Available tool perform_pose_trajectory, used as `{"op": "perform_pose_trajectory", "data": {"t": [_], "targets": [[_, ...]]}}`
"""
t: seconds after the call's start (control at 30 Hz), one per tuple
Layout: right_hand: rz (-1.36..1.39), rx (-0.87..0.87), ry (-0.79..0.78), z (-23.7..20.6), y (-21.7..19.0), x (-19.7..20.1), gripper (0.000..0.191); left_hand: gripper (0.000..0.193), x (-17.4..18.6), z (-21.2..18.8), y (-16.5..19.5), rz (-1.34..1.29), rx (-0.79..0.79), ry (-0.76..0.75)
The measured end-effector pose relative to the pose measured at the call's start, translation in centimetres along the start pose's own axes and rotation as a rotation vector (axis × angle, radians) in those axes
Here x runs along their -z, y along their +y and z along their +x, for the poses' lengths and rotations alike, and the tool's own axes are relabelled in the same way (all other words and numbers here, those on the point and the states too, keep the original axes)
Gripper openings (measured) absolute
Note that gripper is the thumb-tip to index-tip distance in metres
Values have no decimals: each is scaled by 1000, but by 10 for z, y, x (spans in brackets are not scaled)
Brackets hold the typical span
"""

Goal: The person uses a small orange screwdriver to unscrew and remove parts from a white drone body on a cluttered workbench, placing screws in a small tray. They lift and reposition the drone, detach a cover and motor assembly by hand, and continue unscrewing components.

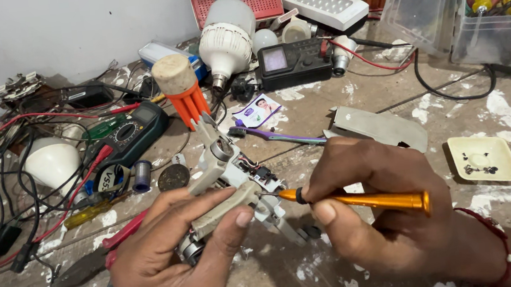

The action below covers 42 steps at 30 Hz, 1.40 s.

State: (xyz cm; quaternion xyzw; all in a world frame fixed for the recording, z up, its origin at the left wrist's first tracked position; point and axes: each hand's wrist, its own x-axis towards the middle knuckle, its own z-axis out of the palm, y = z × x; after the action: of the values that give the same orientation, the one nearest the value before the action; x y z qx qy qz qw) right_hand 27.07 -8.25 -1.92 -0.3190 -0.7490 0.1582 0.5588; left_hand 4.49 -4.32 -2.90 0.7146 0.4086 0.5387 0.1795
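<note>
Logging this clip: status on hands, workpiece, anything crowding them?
Left hand grips small grey device, internals exposed. Right hand holds orange screwdriver, tip at device. Purple toothbrush and red-handled pliers lie close by.

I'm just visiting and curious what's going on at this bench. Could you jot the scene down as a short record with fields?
Left hand: grips a small grey gadget with its circuit board exposed
Right hand: holds an orange precision screwdriver, tip at the gadget
Behind the gadget: purple toothbrush, multimeter, large white LED bulb
Right side: small cream tray with tiny dark parts, clear tool box
Surface: paint-stained workbench, tangled red and black wires at left
</note>
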Motion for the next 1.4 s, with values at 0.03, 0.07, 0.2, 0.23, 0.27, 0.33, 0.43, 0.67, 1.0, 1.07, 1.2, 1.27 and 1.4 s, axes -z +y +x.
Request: {"op": "perform_pose_trajectory", "data": {"t": [0.03,0.07,0.2,0.23,0.27,0.33,0.43,0.67,1.0,1.07,1.2,1.27,1.4], "targets": [[-15,41,-3,3,-1,0,12,31,0,0,0,-4,7,-2],[-56,59,-12,4,-2,0,14,32,1,0,0,-9,13,-5],[-78,44,8,6,-8,-4,20,32,2,0,1,17,9,-10],[-47,19,25,7,-9,-6,20,32,2,0,1,14,4,-9],[-65,40,29,7,-11,-6,21,32,2,1,0,11,-1,-6],[-101,83,36,6,-13,-5,23,33,2,0,0,12,-2,-3],[-32,73,102,4,-14,-12,23,33,2,0,0,13,2,-1],[-17,152,26,0,-16,-10,35,32,4,2,1,-20,4,-25],[-36,142,-42,2,-18,-3,43,30,6,4,2,-25,-61,-46],[-14,118,-39,2,-18,-3,43,30,6,4,3,-42,-47,-47],[-12,90,-36,2,-18,-3,45,29,5,5,3,-27,-52,-44],[-34,94,-41,3,-19,-2,45,29,6,6,3,-8,-57,-44],[0,46,-48,2,-19,-1,34,28,6,6,3,0,-60,-39]]}}
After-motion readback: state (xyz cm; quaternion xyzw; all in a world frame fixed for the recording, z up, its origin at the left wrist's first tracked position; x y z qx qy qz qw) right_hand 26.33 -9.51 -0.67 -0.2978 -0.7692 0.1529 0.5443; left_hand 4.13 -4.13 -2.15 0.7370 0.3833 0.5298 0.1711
